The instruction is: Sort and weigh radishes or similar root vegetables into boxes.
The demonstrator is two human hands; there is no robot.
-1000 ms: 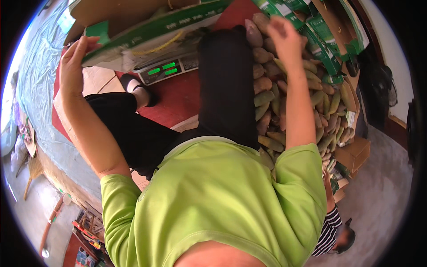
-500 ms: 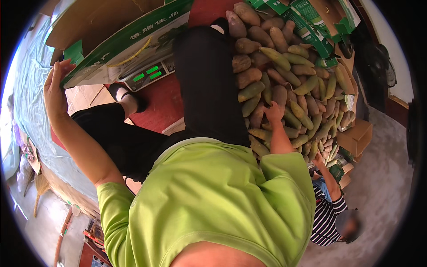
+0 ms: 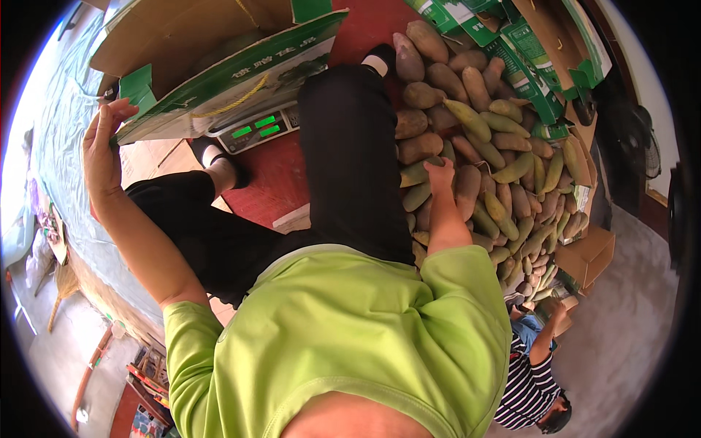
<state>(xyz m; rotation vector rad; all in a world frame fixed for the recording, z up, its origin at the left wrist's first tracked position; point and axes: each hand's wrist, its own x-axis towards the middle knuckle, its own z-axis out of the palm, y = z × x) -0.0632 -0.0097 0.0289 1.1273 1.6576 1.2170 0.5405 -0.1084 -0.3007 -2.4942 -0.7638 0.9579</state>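
My left hand (image 3: 106, 142) is at the near left corner of a green and white cardboard box (image 3: 248, 77), with its fingers bent over the edge. The box is open at the top, has a yellow rope handle and stands on a digital scale (image 3: 263, 130) with green lit displays. On my right lies a big heap of long brown and green gourd-like fruits (image 3: 511, 175). My right hand (image 3: 440, 174) is in the heap, its fingers closed round the end of a long green fruit (image 3: 414, 174); part of its grip is hidden.
More green cartons (image 3: 522, 62) stand behind the heap, and a brown carton (image 3: 586, 257) lies at its right. A person in a striped shirt (image 3: 527, 387) is by the heap's near right end. A black fan (image 3: 635, 139) stands at far right. A broom (image 3: 64, 285) leans at left.
My right hand has moved slightly up and left in the heap and closed on a green fruit. My left hand stays at the box corner. The person in stripes has shifted, and the view has tilted slightly.
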